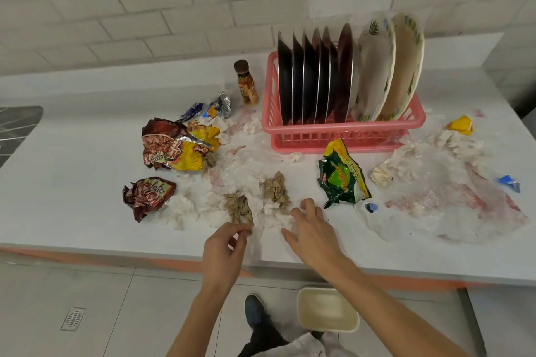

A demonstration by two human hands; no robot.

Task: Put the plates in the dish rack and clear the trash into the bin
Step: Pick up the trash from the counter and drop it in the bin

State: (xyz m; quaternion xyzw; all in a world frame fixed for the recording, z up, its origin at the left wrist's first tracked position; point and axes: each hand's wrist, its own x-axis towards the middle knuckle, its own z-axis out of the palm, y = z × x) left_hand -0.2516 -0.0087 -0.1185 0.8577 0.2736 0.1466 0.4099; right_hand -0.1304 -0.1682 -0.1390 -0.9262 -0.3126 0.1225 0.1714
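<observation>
A pink dish rack (342,130) holds several dark steel plates (313,75) and two floral white plates (388,66), all upright. Trash covers the white counter in front of it: white tissues (185,206), brown crumpled paper (237,207), a second brown wad (275,190), red and yellow snack wrappers (174,148), a green packet (342,174). My left hand (224,252) pinches the lower edge of the nearer brown paper. My right hand (313,232) lies flat with spread fingers on the white tissue beside it. A cream bin (327,310) stands on the floor below the counter.
A small brown-capped bottle (246,82) stands left of the rack. Clear plastic sheets (452,203) with red stains, a yellow scrap (461,124) and a blue scrap (509,182) lie at the right. A tiled wall backs the counter. My shoe (253,310) is beside the bin.
</observation>
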